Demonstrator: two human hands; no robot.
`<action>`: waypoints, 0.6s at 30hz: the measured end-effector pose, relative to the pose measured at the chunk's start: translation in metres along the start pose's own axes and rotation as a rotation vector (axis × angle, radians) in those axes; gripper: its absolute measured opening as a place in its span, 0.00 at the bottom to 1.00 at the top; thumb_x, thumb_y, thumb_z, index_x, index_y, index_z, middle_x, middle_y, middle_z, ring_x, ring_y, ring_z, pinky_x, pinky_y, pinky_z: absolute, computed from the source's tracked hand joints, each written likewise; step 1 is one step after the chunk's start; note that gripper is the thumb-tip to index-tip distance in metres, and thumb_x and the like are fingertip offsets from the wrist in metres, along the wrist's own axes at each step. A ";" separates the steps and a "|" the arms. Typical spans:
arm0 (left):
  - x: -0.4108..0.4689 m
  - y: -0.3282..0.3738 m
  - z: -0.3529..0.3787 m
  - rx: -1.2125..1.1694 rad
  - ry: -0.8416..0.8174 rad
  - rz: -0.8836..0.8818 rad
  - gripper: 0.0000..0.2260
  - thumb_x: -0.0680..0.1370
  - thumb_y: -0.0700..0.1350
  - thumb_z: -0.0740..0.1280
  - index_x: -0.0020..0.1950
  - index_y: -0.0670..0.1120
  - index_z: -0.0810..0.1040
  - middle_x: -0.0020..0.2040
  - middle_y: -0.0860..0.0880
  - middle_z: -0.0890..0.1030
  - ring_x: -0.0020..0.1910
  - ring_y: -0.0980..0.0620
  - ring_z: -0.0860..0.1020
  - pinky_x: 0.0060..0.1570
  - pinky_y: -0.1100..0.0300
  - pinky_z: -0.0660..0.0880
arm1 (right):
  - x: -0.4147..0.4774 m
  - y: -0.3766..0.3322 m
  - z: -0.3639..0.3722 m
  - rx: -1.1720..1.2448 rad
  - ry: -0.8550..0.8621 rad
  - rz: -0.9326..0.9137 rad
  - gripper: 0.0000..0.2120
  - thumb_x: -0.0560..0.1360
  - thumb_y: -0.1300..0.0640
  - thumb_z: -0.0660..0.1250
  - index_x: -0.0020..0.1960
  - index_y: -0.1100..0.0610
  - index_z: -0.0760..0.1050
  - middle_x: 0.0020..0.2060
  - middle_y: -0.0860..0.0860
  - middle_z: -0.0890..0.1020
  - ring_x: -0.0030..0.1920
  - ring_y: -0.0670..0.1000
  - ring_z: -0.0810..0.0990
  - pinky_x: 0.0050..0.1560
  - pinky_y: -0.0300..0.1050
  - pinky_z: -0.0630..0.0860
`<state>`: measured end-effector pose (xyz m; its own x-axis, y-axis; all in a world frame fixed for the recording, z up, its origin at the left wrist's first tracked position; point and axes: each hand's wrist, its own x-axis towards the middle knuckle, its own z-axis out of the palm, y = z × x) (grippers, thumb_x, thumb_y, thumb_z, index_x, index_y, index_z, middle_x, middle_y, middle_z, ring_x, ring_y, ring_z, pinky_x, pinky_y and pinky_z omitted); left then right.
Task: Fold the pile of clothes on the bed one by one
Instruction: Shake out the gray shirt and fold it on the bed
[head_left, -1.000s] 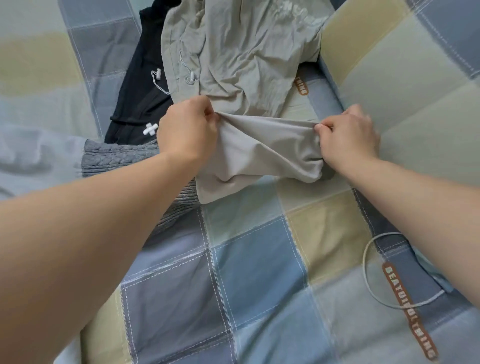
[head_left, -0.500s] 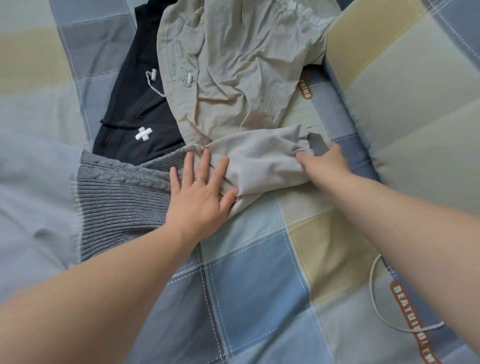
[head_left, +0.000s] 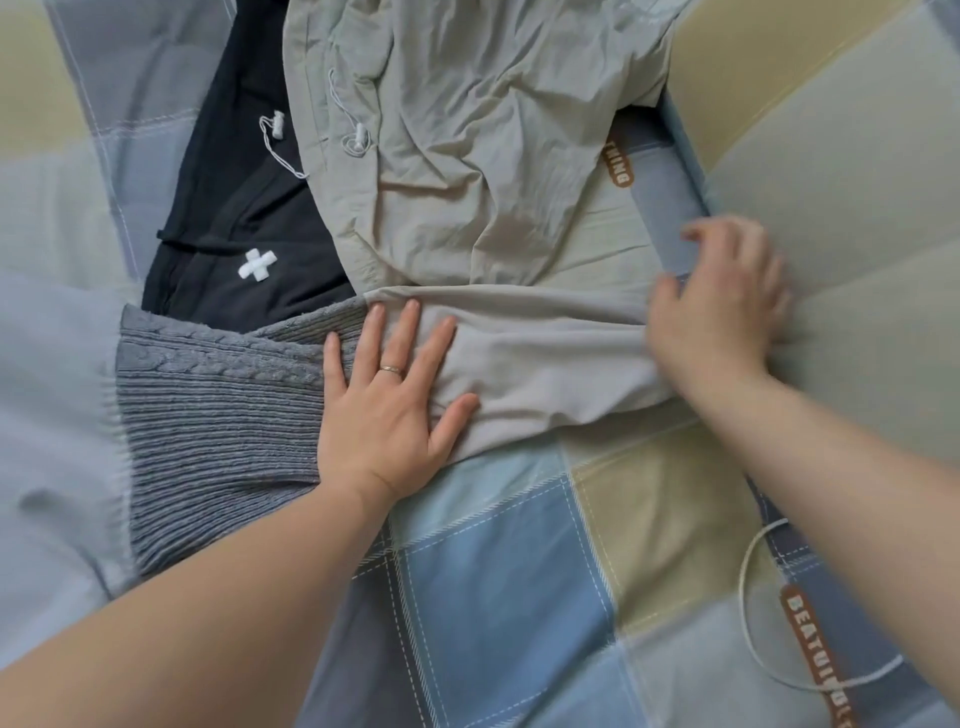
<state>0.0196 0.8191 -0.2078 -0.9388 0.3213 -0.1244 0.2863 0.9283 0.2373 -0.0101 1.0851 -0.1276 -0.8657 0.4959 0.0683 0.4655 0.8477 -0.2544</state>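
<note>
Left hand (head_left: 387, 400) is pressing flat, fingers spread, on one end of the beige garment (head_left: 540, 358); right hand (head_left: 719, 306) is blurred at the other end, grip unclear. Garment is lying on the bed (head_left: 498, 597), long axis running hand to hand. Beyond the hands, trousers (head_left: 467, 130), dark top (head_left: 244, 208), sweater (head_left: 218, 415) are looking unfolded, so most work is remaining.

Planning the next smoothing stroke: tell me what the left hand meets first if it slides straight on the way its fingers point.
Probably the crumpled beige garment, just beyond the left hand.
</note>
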 end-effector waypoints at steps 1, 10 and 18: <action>0.000 0.000 0.001 -0.007 0.007 -0.003 0.32 0.80 0.68 0.47 0.82 0.59 0.52 0.83 0.52 0.51 0.82 0.45 0.48 0.77 0.37 0.44 | -0.014 -0.022 0.000 0.051 0.032 -0.165 0.19 0.76 0.57 0.62 0.66 0.51 0.72 0.71 0.54 0.70 0.70 0.59 0.67 0.66 0.56 0.63; 0.002 -0.001 0.002 -0.017 0.013 0.014 0.29 0.82 0.61 0.48 0.82 0.54 0.56 0.82 0.52 0.55 0.82 0.48 0.50 0.78 0.40 0.43 | -0.065 0.029 0.060 -0.317 -0.390 -0.325 0.29 0.82 0.39 0.39 0.82 0.43 0.44 0.82 0.48 0.43 0.81 0.50 0.42 0.79 0.55 0.40; 0.008 -0.007 -0.032 -0.331 -0.241 0.058 0.23 0.82 0.51 0.58 0.79 0.56 0.63 0.83 0.51 0.54 0.82 0.50 0.46 0.78 0.41 0.39 | -0.116 -0.034 0.028 -0.271 -0.456 -0.238 0.31 0.83 0.44 0.52 0.82 0.46 0.46 0.82 0.51 0.45 0.81 0.52 0.41 0.76 0.60 0.31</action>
<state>0.0042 0.8092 -0.1790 -0.8397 0.4428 -0.3144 0.2235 0.8094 0.5431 0.0694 0.9937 -0.1534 -0.9160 0.2056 -0.3444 0.2270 0.9736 -0.0226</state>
